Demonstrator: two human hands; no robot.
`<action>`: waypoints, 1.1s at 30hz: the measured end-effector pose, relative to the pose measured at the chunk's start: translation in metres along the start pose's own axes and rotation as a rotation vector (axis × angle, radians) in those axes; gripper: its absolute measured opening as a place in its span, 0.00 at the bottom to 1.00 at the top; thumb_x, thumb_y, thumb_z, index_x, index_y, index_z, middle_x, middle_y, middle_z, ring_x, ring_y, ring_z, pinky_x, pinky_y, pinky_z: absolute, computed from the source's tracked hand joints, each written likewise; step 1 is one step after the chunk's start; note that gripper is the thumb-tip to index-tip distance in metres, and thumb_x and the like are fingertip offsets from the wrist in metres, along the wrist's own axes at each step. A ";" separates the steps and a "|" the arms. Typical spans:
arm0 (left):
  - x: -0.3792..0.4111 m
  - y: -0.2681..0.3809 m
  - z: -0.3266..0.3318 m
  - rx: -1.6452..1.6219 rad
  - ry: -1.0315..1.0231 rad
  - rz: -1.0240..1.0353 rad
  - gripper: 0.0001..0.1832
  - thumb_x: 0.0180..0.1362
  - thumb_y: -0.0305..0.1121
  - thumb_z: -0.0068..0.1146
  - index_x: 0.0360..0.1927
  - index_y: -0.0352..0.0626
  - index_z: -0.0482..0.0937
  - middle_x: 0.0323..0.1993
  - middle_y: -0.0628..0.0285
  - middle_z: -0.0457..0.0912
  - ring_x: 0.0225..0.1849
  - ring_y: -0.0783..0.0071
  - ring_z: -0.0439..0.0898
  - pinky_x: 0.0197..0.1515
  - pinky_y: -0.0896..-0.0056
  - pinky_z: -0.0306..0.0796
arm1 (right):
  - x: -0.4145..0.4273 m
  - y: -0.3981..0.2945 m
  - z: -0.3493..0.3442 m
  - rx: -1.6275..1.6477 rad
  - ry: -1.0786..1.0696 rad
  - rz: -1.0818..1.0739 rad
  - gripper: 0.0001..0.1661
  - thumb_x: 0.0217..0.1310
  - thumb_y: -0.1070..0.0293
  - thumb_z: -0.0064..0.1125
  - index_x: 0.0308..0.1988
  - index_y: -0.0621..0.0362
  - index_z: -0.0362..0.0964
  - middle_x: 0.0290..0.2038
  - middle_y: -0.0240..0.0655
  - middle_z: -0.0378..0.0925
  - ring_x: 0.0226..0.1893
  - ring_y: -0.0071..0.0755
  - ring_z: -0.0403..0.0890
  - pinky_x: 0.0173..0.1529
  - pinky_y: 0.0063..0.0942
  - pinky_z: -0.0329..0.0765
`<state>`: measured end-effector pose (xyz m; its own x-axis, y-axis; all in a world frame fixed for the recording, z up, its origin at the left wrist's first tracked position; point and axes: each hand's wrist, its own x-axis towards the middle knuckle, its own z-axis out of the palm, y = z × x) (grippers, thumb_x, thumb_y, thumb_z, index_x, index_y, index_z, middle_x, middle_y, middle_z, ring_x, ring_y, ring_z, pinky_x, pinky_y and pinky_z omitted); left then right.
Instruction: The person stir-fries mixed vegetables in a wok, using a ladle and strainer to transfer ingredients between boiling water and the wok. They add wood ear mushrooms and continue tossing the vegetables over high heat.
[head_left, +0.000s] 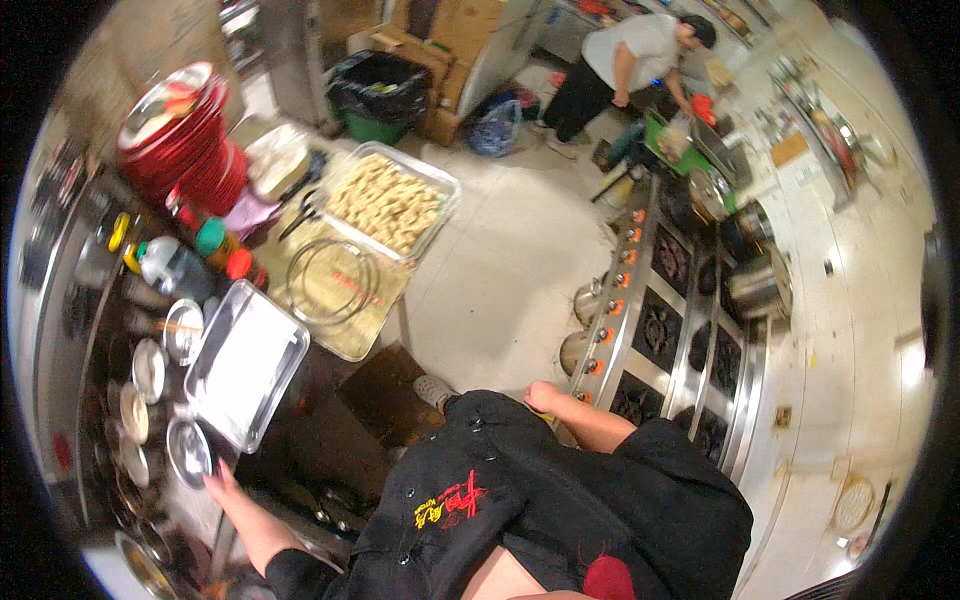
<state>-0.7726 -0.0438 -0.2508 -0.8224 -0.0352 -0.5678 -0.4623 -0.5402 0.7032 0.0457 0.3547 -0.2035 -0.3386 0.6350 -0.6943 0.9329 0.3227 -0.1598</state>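
Note:
My left hand (220, 484) grips the near rim of a shiny metal bowl (189, 451), which looks empty inside. Beside that bowl a clear plastic tray (247, 367) with a bright white inside lies on the counter at my left. More metal bowls (150, 370) stand in a row along the counter's far side, some with pale contents. My right hand (544, 396) is curled by the front edge of the gas stove (660, 322). A bit of something yellow shows beneath it, and I cannot tell whether the hand holds it.
A tray of pale chopped food (388, 196) sits on the worktop (352, 341) near a wire ring (334, 281). Stacked red baskets (184, 142) and bottles (174, 266) stand at left. A lined bin (379, 94) is beyond. Another person (630, 60) bends over the far counter.

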 end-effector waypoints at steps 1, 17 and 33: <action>-0.012 -0.008 0.012 0.055 0.232 0.002 0.25 0.68 0.40 0.47 0.61 0.32 0.71 0.62 0.47 0.74 0.56 0.47 0.77 0.63 0.47 0.74 | -0.002 0.014 0.006 -0.029 -0.034 0.011 0.17 0.57 0.60 0.53 0.37 0.58 0.83 0.37 0.50 0.83 0.40 0.57 0.83 0.48 0.49 0.79; -0.248 -0.191 0.172 0.147 -0.049 -0.341 0.50 0.62 0.68 0.49 0.69 0.29 0.57 0.56 0.45 0.75 0.50 0.50 0.81 0.41 0.59 0.78 | 0.058 0.013 -0.025 0.266 -0.089 -0.105 0.22 0.56 0.56 0.62 0.42 0.64 0.81 0.41 0.55 0.83 0.44 0.56 0.84 0.49 0.43 0.78; -0.387 -0.155 0.133 0.604 -0.207 -0.304 0.14 0.68 0.36 0.49 0.47 0.35 0.76 0.39 0.47 0.85 0.32 0.63 0.82 0.32 0.68 0.75 | 0.128 -0.011 -0.055 0.404 -0.058 -0.142 0.19 0.62 0.58 0.56 0.42 0.61 0.82 0.35 0.47 0.85 0.36 0.49 0.85 0.43 0.39 0.79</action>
<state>-0.4264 0.1655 -0.0831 -0.6460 0.2360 -0.7260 -0.7355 0.0621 0.6747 -0.0149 0.4714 -0.2518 -0.4702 0.5603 -0.6818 0.8546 0.0961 -0.5104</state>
